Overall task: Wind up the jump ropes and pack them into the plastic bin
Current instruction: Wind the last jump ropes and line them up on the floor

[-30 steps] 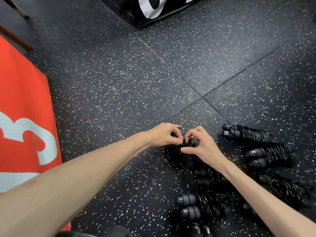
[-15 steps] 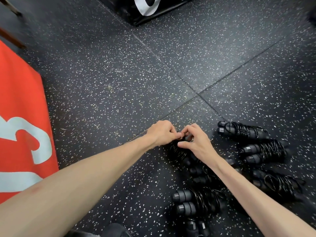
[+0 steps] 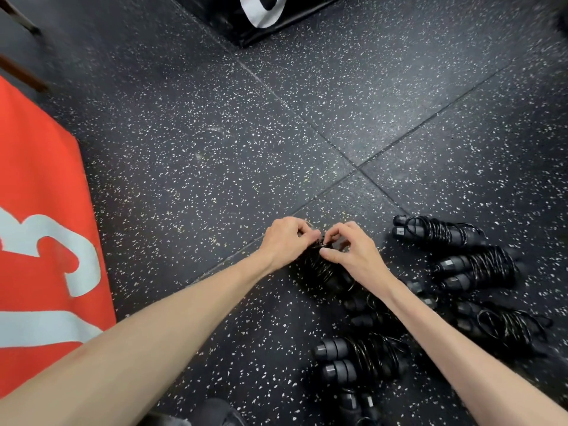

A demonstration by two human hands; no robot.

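Observation:
A black jump rope bundle [image 3: 319,269] lies on the speckled floor under both hands. My left hand [image 3: 284,241] and my right hand [image 3: 350,253] meet above it, and the fingertips of each pinch its thin cord at the top. Several wound jump ropes with dark grey handles lie to the right and below: one at the far right top [image 3: 436,232], one beneath it [image 3: 476,269], one lower right [image 3: 504,324], one near my right forearm [image 3: 359,356]. No plastic bin is in view.
A red padded box with a white numeral [image 3: 40,241] stands at the left. A black box with white print [image 3: 261,13] sits at the top. Black rubber floor tiles [image 3: 215,164] stretch ahead. A dark shoe tip [image 3: 215,413] shows at the bottom edge.
Both hands have stayed on the same bundle, with the fingertips working closer together at its top. The view has shifted slightly.

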